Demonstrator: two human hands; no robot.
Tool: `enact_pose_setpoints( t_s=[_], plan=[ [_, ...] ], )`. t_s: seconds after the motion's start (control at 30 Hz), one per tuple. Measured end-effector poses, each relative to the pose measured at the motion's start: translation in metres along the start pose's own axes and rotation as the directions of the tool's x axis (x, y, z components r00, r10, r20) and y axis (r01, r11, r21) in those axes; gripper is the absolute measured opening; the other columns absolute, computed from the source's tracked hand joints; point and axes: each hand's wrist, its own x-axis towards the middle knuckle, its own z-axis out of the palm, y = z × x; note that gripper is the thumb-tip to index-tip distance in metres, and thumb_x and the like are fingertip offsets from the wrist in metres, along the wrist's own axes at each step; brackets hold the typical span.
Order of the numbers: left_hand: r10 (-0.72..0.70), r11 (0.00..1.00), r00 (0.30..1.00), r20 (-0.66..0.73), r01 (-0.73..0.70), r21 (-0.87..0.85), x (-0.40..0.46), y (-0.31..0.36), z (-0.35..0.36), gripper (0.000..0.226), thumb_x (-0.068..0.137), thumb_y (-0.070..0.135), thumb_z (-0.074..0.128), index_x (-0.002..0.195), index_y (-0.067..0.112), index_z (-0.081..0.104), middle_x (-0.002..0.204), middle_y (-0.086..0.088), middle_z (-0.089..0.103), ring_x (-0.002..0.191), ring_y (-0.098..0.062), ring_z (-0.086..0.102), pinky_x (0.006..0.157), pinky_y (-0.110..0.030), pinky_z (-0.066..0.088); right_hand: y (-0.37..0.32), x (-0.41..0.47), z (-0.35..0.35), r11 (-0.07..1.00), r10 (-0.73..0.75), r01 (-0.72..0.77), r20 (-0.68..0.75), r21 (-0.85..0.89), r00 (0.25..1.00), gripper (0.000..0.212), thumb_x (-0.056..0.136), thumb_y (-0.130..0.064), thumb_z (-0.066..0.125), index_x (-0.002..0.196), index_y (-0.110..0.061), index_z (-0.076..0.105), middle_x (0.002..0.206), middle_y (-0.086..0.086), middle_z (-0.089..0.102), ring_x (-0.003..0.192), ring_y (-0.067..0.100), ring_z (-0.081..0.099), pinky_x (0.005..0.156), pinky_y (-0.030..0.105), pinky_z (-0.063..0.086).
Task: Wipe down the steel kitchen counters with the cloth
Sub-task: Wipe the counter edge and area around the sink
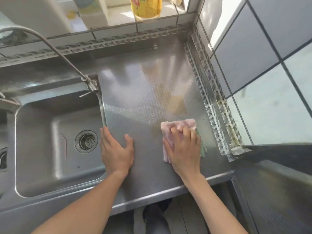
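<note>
A textured steel counter [143, 85] fills the middle of the view, between a sink and a tiled wall. On its near right part lies a pink cloth [175, 126] with a green edge. My right hand [184, 149] lies on top of the cloth and presses it onto the steel, the fingers slightly bent over it. My left hand [116, 151] rests flat on the bare counter beside the sink's rim, fingers straight and thumb spread, holding nothing.
A steel sink [50, 149] with a drain strainer [86, 141] lies to the left, with a curved tap [55, 49] over it. Grey tiled walls [263, 65] close off the back and right. A yellow oil bottle [146, 8] stands on the back ledge. A lower steel surface [278, 191] sits at the right.
</note>
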Motion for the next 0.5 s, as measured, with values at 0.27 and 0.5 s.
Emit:
enact_pose_setpoints(
  t_s=[0.27,0.5],
  plan=[
    [0.002,1.000,1.000,0.010,-0.002,0.011,-0.001,-0.002,0.000,0.090,0.092,0.055,0.042,0.162,0.006,0.016,0.169,-0.018,0.026,0.156,-0.034,0.028,0.126,-0.052,0.028,0.018,-0.043,0.007,0.913,-0.396,0.399,-0.052,0.081,0.917,0.060,0.095,-0.060,0.056,0.135,-0.016,0.065,0.121,0.011,0.064,0.109,0.033,0.060,0.088,0.044,0.052],
    [0.014,1.000,1.000,0.012,-0.015,0.021,-0.001,0.001,-0.003,0.088,0.092,0.050,0.044,0.160,-0.001,0.021,0.167,-0.023,0.029,0.156,-0.036,0.026,0.130,-0.050,0.018,0.025,0.010,-0.001,0.995,-0.034,0.040,-0.067,0.088,0.997,0.045,0.105,-0.045,0.047,0.136,-0.015,0.057,0.102,0.009,0.054,0.088,0.025,0.046,0.071,0.039,0.047]
  ],
)
